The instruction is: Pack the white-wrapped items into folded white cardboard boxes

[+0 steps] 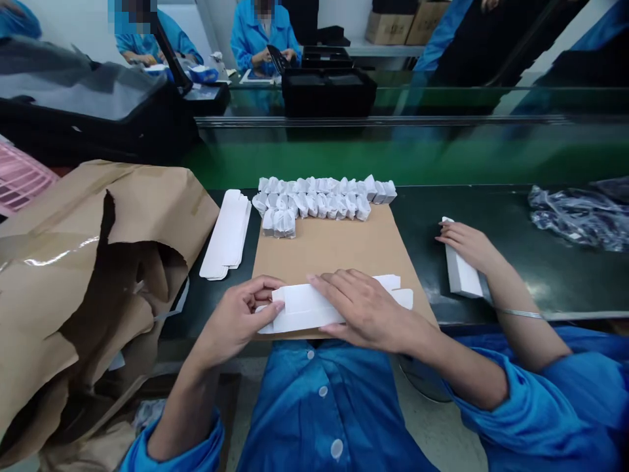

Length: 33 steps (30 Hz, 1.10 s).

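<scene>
A long white folding box (307, 307) with flaps at its ends lies across my front, low over a brown cardboard sheet (339, 246). My left hand (246, 311) pinches its left end between thumb and curled fingers. Over its right half lies my right hand (366, 308), fingers across the top and thumb along the near edge. Two flaps (405, 298) stick out past that hand. On the far part of the sheet stand several small white-wrapped pieces (314, 200) in rows. A stack of flat white box blanks (227, 233) rests left of the sheet.
A torn brown paper bag (147, 190) fills the left side. At right, a co-worker's hand (469, 246) touches another white box (462, 275). Clear plastic bags (577, 216) lie farther right. Beyond the green belt edge (304, 147) are black trays (327, 92) and people in blue.
</scene>
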Tool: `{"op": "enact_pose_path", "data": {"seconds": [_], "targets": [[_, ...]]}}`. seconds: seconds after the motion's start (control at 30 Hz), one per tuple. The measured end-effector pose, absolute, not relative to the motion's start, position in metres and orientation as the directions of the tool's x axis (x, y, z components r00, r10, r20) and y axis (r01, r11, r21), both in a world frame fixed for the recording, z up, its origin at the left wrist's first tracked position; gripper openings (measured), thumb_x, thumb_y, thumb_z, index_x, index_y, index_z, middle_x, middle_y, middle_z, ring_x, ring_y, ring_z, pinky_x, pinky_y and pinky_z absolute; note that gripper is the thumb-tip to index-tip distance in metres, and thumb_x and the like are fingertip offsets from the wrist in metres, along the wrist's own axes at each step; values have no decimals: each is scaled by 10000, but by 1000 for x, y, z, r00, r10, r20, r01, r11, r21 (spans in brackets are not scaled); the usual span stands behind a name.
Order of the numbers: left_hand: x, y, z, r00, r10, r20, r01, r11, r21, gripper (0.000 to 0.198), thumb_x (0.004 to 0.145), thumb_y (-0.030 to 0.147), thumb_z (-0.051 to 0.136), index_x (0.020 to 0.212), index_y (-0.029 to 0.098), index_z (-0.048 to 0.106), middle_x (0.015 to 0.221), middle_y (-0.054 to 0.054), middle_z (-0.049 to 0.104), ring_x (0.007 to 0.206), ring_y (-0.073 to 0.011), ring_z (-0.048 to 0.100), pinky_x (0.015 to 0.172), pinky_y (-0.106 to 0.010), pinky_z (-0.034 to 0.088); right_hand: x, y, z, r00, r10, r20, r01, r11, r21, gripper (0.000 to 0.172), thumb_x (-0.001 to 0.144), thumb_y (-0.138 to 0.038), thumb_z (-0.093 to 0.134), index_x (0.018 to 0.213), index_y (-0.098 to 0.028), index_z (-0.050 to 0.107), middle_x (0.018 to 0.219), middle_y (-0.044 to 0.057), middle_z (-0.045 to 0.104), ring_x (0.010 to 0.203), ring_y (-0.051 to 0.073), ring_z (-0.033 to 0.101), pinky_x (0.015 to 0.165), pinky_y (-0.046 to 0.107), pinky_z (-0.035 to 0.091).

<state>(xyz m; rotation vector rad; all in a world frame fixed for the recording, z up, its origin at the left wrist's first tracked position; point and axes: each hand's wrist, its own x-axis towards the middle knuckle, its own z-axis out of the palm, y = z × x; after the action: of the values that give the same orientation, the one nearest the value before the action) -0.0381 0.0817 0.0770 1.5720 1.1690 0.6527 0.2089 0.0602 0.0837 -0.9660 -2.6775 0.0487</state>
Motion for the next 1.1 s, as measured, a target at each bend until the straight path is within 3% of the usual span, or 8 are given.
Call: {"op": "enact_pose_path", "data": {"seconds": [0.23,0.43,0.6,0.77,0.83,0.9,0.97,1.1], "targets": [[-32,73,81,318,944,81,423,-218,880,115,778,214,639,881,199,687,818,17,705,688,-89,639,626,-164,481,215,58,88,-750,555,361,581,813,-42,532,933,-333,537,1319,29,487,1158,215,634,992,311,591,838,428,507],[-32,71,74,389,917,88,335,-230,914,62,753,166,633,769,193,686,737,16,699,635,-96,634,579,-175,470,207,45,87,-761,501,412,569,820,55,380,944,-222,497,1241,10,550,1074,200,683,935,295,640,779,417,534],[-46,80,72,351,935,49,351,-180,919,22,768,195,674,760,180,688,748,-12,699,671,-123,650,590,-197,495,223,52,81,-721,538,437,636,764,108,342,920,-134,513,1242,-26,553,1176,188,678,1057,309,638,905,460,522],[-13,64,65,-241,887,395,112,-379,919,449,858,396,655,1268,261,531,1186,-86,664,992,-211,691,814,-353,586,231,66,60,-369,691,621,886,464,9,329,931,-277,564,1159,-41,580,975,181,729,807,267,696,673,368,551],[17,55,58,-184,888,421,22,-425,905,748,821,535,661,1445,284,335,1423,-150,507,1208,-283,602,935,-436,553,213,59,51,-284,667,689,924,382,10,354,937,-261,549,1201,-26,560,986,202,728,810,283,701,669,375,544],[40,53,52,-143,925,353,1,-356,934,977,787,558,690,1523,289,107,1468,-185,442,1173,-284,625,925,-427,557,190,47,47,-314,639,702,908,418,25,389,941,-200,507,1269,9,513,1049,238,713,892,308,700,732,393,551],[48,58,50,-217,934,284,86,-271,959,1024,776,484,728,1524,266,63,1373,-178,520,988,-241,695,861,-396,575,175,34,50,-379,673,635,840,539,-69,468,949,-225,498,1344,20,449,1144,253,681,1004,315,681,805,403,559],[31,68,55,-147,940,307,343,-242,908,819,706,390,777,1407,217,391,1318,-127,552,1051,-259,644,885,-371,541,178,34,75,-349,830,434,617,552,-560,624,926,-462,583,1428,-131,414,1219,146,656,1041,235,654,835,354,568]]}}
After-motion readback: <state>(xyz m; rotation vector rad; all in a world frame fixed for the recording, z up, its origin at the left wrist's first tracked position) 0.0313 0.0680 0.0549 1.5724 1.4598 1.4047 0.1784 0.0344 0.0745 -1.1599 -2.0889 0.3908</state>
